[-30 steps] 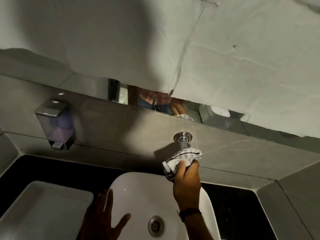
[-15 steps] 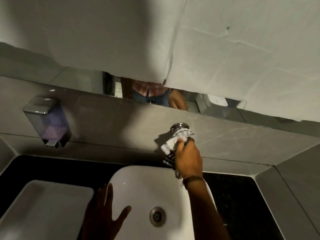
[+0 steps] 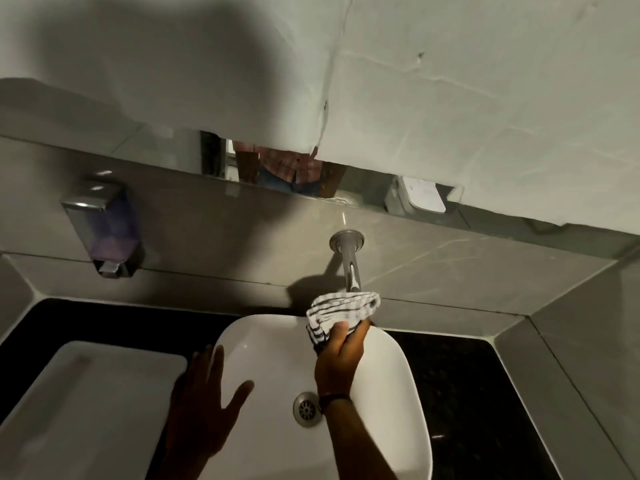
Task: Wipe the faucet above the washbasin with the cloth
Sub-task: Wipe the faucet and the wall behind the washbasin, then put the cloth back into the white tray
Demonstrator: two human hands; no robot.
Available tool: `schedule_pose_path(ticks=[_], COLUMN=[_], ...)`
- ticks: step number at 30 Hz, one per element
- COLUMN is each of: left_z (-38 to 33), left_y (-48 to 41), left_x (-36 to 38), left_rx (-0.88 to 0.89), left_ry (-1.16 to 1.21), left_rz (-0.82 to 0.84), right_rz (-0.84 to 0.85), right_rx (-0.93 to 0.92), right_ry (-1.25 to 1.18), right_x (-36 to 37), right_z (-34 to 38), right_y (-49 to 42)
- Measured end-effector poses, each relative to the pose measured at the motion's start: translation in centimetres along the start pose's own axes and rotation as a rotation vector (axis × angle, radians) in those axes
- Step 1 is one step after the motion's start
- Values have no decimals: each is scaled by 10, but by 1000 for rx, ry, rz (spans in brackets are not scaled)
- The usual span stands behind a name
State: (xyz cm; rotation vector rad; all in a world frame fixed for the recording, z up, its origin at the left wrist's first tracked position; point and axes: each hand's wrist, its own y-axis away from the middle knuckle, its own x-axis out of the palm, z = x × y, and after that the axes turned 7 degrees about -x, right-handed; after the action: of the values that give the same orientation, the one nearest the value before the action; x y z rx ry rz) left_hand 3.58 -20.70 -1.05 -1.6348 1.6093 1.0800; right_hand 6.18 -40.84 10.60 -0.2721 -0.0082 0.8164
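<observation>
**Cloth at the spout tip, mid-wipe**

We stand over a white washbasin [image 3: 398,393] set on a dark counter [image 3: 485,393], with a grey tiled wall [image 3: 450,265] behind it and a second white tray-like basin [image 3: 86,393] to our left. A soap dispenser [image 3: 104,226] hangs on the wall, well apart from the work.

The chrome faucet [image 3: 350,268] comes out of a round wall flange and reaches toward us over the basin's back rim. Its outer end is buried in the checked cloth [image 3: 343,306], which we have bunched around the tip. Our right hand [image 3: 341,358] is closed on the cloth from below, thumb and fingers pinching the folds together. Our left hand [image 3: 204,403] holds nothing; its fingers are spread flat over the basin's left rim, though we cannot tell whether it touches.

We judge the wiping step to be under way, with the bare stem and flange above the cloth open to another pass. The next move calls for sliding the gripped cloth up the spout toward the wall, keeping the folds wrapped round the metal.
</observation>
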Motion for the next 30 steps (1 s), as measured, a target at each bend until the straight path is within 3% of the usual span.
schedule_pose_path(ticks=[2, 4, 6, 10, 12, 15, 19, 21, 24, 26, 30], left_z=[-4, -10, -21, -52, -56, -37, -8, 7, 44, 68, 115], left_y=[5, 15, 28, 39, 45, 58, 73, 78, 81, 80, 68], left_x=[-9, -17, -28, -72, -89, -106, -123, -135, -152, -161, -177], left_rx=[40, 106, 71, -345, -336, -220, -80, -77, -124, -143, -52], left_ry=[-46, -38, 124, 711, 765, 688, 681, 730, 787, 802, 642], left_rz=[-51, -91, -77, 452, 532, 512, 397, 405, 513, 595, 591], right_rz=[19, 116, 171, 289, 337, 390, 432, 448, 636, 665, 768], right_rx=[280, 670, 922, 1141, 1122, 1039, 1272, 1305, 1122, 908, 676], right_ry=[-182, -540, -794, -869, -766, -617, -826, -890, -618, -400, -262], right_x=[-6, -18, -37, -68, -75, -73, -51, -40, -18, -1, 39], right_z=[-1, 2, 3, 12, 17, 12, 23, 22, 14, 7, -4], right_y=[4, 20, 48, 88, 101, 116, 127, 133, 148, 156, 177])
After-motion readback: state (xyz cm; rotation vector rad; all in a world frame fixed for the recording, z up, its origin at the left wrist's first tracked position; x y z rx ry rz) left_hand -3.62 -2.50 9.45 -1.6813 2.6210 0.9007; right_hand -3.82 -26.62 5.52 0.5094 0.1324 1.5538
